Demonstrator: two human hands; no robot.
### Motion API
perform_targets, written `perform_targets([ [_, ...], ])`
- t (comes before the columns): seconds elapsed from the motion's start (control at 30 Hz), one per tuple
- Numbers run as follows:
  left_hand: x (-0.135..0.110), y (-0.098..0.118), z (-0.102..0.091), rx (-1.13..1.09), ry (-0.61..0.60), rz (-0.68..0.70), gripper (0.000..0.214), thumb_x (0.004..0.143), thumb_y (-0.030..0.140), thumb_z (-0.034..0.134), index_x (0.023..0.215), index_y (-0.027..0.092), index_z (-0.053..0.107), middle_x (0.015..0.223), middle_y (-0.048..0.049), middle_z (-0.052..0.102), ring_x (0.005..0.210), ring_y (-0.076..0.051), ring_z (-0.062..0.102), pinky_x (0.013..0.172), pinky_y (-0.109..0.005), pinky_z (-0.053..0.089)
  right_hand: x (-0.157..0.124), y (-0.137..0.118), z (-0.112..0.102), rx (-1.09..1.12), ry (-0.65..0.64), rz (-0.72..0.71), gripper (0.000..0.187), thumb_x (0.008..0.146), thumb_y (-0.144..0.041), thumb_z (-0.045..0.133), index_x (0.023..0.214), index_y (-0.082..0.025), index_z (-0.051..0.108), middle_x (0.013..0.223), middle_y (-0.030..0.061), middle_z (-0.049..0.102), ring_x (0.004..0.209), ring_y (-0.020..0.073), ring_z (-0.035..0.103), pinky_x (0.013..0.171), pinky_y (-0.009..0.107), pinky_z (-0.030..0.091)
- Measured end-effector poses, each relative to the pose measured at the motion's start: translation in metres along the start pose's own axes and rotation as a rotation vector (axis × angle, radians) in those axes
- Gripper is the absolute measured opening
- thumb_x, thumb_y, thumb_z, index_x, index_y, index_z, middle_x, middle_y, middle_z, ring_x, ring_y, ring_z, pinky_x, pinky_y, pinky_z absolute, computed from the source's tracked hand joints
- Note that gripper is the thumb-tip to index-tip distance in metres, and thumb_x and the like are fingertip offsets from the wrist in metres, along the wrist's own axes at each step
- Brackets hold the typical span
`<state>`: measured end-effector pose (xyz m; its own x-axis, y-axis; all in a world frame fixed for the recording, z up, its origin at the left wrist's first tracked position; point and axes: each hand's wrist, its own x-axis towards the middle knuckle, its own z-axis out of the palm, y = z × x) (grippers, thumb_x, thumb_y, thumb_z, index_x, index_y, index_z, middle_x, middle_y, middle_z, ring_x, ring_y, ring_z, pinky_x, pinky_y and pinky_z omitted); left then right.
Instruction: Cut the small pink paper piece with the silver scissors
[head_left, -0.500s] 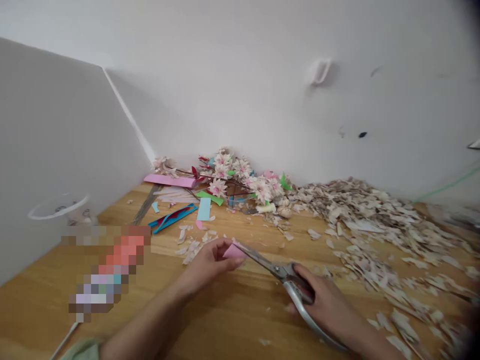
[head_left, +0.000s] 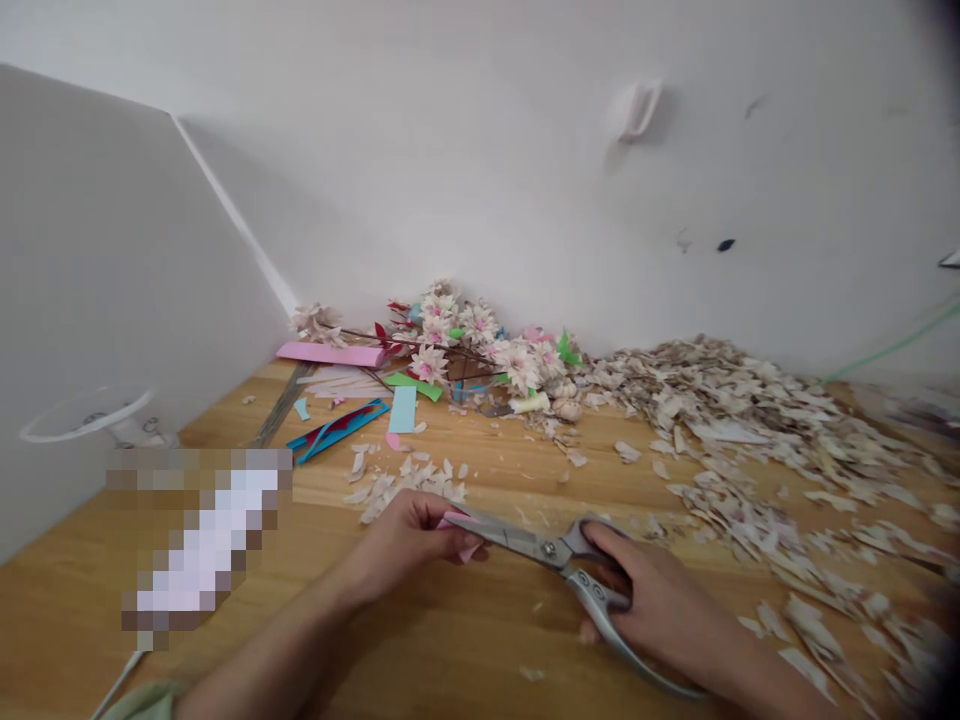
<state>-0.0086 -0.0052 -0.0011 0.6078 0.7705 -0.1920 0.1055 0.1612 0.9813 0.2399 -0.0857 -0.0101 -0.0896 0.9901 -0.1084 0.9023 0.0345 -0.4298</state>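
Observation:
My left hand (head_left: 409, 538) pinches a small folded pink paper piece (head_left: 463, 548) low over the wooden table (head_left: 450, 640). My right hand (head_left: 660, 605) grips the handles of silver scissors (head_left: 540, 548). The scissor blades point left and close across the pink paper, right at my left fingertips. A little heap of pale paper cuttings (head_left: 401, 485) lies just behind my left hand.
Paper flowers (head_left: 465, 345) with coloured strips lie against the white wall. A blue paper strip (head_left: 403, 408) and a pink strip (head_left: 330, 353) rest left of them. A wide heap of pale shavings (head_left: 750, 420) covers the table's right side. A white panel (head_left: 112, 300) stands at left.
The scissors have swung flatter and their blades have closed further onto the pink paper, which now shows less. Both hands sit slightly lower in view.

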Motion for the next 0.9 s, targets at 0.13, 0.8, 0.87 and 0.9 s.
perform_targets([
  [0.13,-0.0006,-0.0021,0.0006,-0.032,-0.011,0.01,0.016,0.063,0.032,0.071,0.062,0.016,0.071,0.066,-0.0029,0.071,0.065,-0.014,0.062,0.068,-0.026,0.047,-0.0003,0.0024,0.002,0.032,0.012,-0.017,0.032,0.059,-0.036,0.069,0.085,-0.024,0.058,0.084,0.0024,0.068,0.071,0.0214,0.06,0.059,0.026,0.039],
  [0.8,-0.0077,-0.0007,0.0022,-0.04,-0.139,0.085,0.015,0.073,0.029,0.064,0.069,0.016,0.071,0.065,-0.0002,0.064,0.065,-0.011,0.054,0.067,-0.022,0.04,0.0027,0.0102,0.0084,-0.03,-0.007,-0.012,0.031,0.056,-0.032,0.07,0.083,-0.023,0.057,0.081,0.0015,0.068,0.069,0.021,0.06,0.06,0.028,0.043],
  [0.87,-0.008,0.0,0.0022,-0.03,-0.142,0.089,0.015,0.073,0.028,0.064,0.07,0.016,0.071,0.066,-0.0004,0.064,0.066,-0.011,0.054,0.068,-0.022,0.041,0.0025,0.0102,0.0089,-0.033,-0.005,-0.008,0.031,0.057,-0.031,0.069,0.085,-0.024,0.057,0.082,0.0015,0.068,0.069,0.021,0.06,0.059,0.027,0.043],
  [0.9,-0.0082,0.0001,0.0021,-0.024,-0.14,0.095,0.015,0.073,0.028,0.064,0.07,0.016,0.071,0.066,-0.0006,0.064,0.066,-0.011,0.054,0.068,-0.022,0.041,0.0021,0.0103,0.0095,-0.034,0.002,-0.007,0.031,0.057,-0.03,0.068,0.085,-0.024,0.057,0.083,0.0018,0.069,0.07,0.0214,0.061,0.058,0.027,0.043],
])
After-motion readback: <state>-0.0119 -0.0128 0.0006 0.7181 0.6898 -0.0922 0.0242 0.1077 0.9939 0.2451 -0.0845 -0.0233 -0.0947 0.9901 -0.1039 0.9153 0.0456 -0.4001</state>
